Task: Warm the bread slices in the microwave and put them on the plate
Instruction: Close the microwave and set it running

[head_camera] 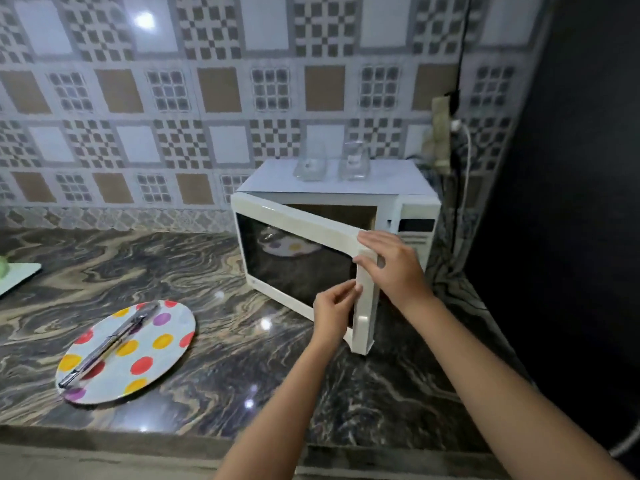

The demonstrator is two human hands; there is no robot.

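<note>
Both hands grip the microwave door (304,251) edge: right hand (391,265) wrapped around it, left hand (334,308) pinching lower; swing it steadily. Bread probably inside, unseen; plate (166,344) waits left

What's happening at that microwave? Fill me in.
A person has both hands on the free edge of the microwave door, which stands partly open: the right hand near the top of the handle edge, the left hand lower down. Whether it is swinging open or shut cannot be told. On the counter to the left lies a polka-dot plate carrying metal tongs and no bread. Two clear glass containers sit on top of the microwave.
</note>
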